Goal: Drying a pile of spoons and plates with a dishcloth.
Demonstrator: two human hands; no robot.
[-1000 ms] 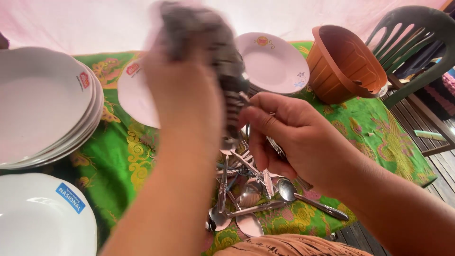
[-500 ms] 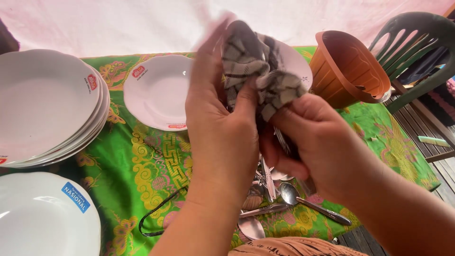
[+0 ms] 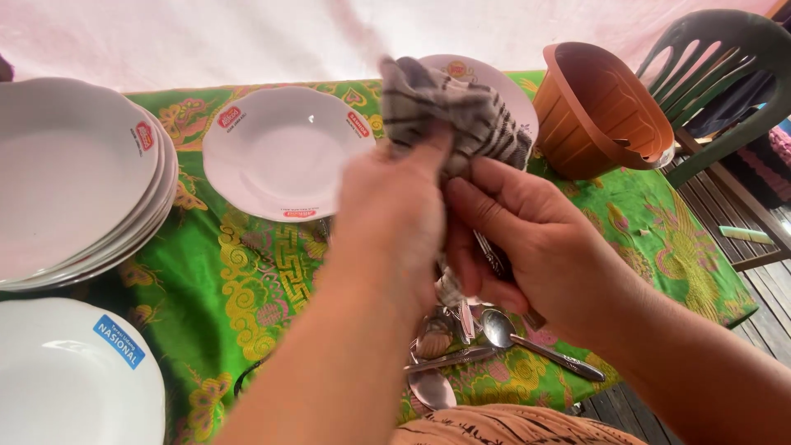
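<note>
The left hand bunches a checked cloth around cutlery that the right hand grips for wiping. Spoons lie near on the bench, plates at left.

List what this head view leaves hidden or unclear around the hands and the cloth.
- Utensil in the right hand: mostly hidden by the checked cloth and fingers; kind unclear.
- Left hand: its palm side faces away, grip unseen.
- Spoons: partly hidden under both hands; count unclear.
- Bottom-left plate: cut off by the frame edge.
</note>
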